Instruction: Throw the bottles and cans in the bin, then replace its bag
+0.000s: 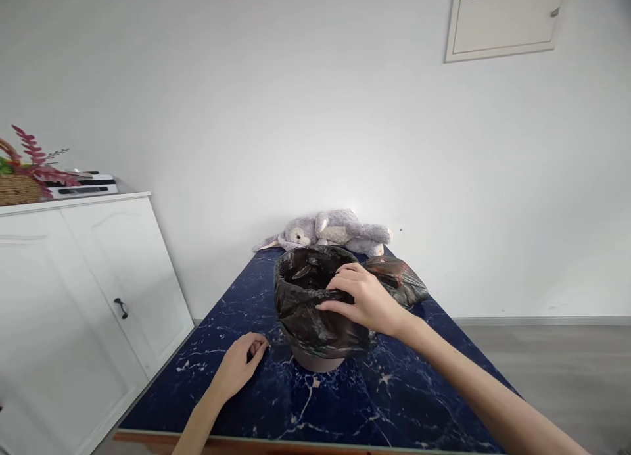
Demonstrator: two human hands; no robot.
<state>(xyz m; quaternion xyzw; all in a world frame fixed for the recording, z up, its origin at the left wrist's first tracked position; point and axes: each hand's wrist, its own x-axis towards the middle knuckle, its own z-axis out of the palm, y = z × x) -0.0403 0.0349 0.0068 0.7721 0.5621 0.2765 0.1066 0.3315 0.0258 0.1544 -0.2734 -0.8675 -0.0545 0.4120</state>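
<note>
A bin (318,361) stands on the dark blue marbled table, lined with a black garbage bag (315,323) that is folded down over its outside. At the bin's near right rim is my right hand (362,297), with the thumb outside and the fingers over the inner side, closed on the bag's edge. My left hand (241,363) rests on the table to the left of the bin, apart from it. Its fingers are curled in and nothing shows in them. Folds and shadow hide the bin's bottom.
Behind the bin a grey plush rabbit (330,231) lies along the wall. A dark, filled plastic bag (401,284) with reddish patches sits at the table's right edge. To the left stands a white cabinet (93,284) bearing a wicker basket (20,189).
</note>
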